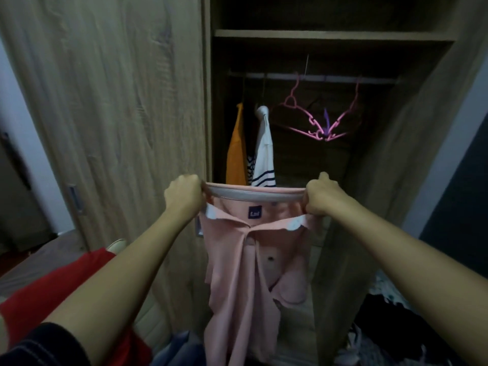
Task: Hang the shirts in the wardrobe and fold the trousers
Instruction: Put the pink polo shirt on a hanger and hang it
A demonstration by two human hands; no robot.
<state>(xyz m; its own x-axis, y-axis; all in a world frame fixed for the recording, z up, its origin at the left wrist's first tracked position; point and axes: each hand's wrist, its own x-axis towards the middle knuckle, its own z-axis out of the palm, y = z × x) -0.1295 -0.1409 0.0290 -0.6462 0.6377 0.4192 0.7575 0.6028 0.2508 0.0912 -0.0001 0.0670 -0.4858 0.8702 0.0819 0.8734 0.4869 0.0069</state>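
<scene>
I hold a pink polo shirt stretched out in front of the open wardrobe. My left hand grips its left shoulder and my right hand grips its right shoulder. The collar faces me, with a dark label below the neck, and the body hangs down. Inside the wardrobe a rail carries an orange shirt and a white shirt with dark stripes at the left. Empty pink hangers hang to the right of them.
The closed wardrobe door stands at the left. A red garment lies on the bed at lower left, with blue fabric near the bottom middle. Dark and patterned clothes are heaped at lower right.
</scene>
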